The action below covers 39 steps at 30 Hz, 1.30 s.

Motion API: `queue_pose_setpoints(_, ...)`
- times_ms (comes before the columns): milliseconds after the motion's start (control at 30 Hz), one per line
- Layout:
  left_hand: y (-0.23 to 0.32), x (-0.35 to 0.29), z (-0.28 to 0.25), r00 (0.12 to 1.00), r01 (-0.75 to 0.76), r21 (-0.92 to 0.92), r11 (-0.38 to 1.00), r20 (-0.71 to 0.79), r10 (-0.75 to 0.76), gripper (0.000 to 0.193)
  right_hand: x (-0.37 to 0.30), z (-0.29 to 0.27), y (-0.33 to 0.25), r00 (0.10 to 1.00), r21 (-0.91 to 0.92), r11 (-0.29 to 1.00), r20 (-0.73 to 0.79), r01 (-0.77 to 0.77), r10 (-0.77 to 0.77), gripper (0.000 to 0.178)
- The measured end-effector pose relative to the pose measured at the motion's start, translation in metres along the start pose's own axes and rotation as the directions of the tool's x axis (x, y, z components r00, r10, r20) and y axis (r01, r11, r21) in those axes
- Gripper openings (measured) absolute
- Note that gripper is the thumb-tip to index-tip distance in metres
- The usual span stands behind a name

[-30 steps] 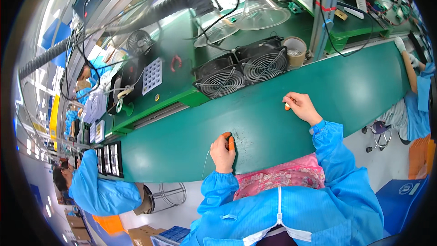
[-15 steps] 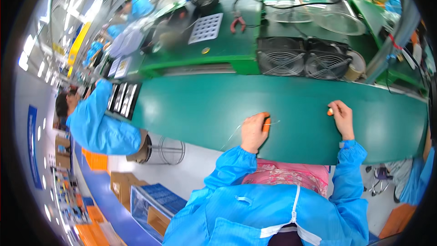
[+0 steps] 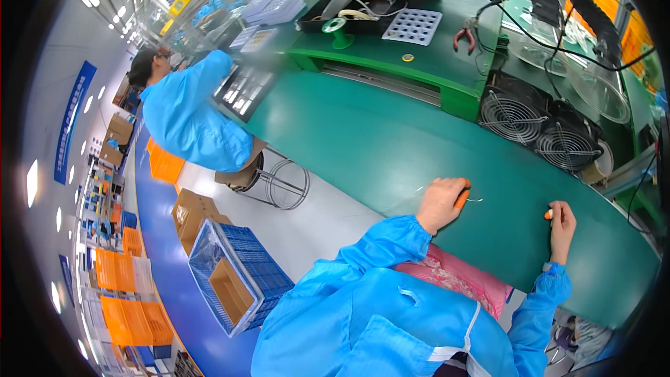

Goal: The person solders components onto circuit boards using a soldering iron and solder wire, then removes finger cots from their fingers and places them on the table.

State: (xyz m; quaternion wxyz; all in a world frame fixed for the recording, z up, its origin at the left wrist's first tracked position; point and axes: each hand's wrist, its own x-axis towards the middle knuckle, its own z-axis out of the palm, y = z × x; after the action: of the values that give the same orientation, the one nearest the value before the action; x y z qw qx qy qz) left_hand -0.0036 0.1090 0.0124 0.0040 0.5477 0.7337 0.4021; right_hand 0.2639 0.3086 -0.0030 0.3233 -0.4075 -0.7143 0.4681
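My left hand [image 3: 440, 205] rests closed above the green bench top [image 3: 363, 143], with orange at its fingertips that looks like finger cots. A thin, pale wire [image 3: 476, 200] sticks out past those fingers on the right, and a faint strand shows on the hand's other side. Farther right, my right hand [image 3: 562, 230] is pinched just over the same bench top. Orange and a small whitish spot show at its fingertips; what it grips, if anything, is too small to tell.
A raised green shelf [image 3: 457, 101] runs behind, bearing a perforated white tray [image 3: 412, 26], red-handled pliers [image 3: 464, 40] and a green spool [image 3: 338, 33]. Black fans [image 3: 513, 115] stand at the back right. On the left, a person in blue [image 3: 192, 115] sits beside a dark tray [image 3: 242, 91].
The whole view has turned and shifted, so the bench now slants down to the right. Both hands appear lower and farther right, with their grips much the same.
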Motion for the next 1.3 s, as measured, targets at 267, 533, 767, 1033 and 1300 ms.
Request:
queue_pose_setpoints(267,-0.001,0.0,0.005,1.0,-0.006,-0.015,1.0,0.01,0.006,0.013,-0.002,-0.006,-0.005,0.999,0.026,0.999,0.022,-0.035,0.035,0.02)
queue_pose_setpoints(533,-0.002,0.002,0.012,1.0,-0.007,-0.051,0.999,0.008,0.008,0.014,-0.008,-0.004,-0.011,0.992,0.162,0.983,-0.071,-0.089,0.102,0.018)
queue_pose_setpoints(767,0.001,0.003,0.004,1.0,-0.018,0.04,0.999,0.024,0.017,0.013,-0.039,0.002,-0.137,0.909,0.146,0.9,0.009,0.41,-0.416,0.011)
queue_pose_setpoints(1033,-0.026,-0.006,0.02,0.973,-0.216,0.064,0.974,-0.064,0.22,0.012,-0.071,-0.017,-0.261,0.462,0.757,0.231,-0.104,0.612,-0.881,0.058)
queue_pose_setpoints(1300,0.005,0.001,0.009,0.997,-0.059,0.036,0.998,0.053,0.057,0.013,-0.2,-0.061,-0.259,0.426,0.695,0.175,-0.206,0.697,-0.881,0.063)
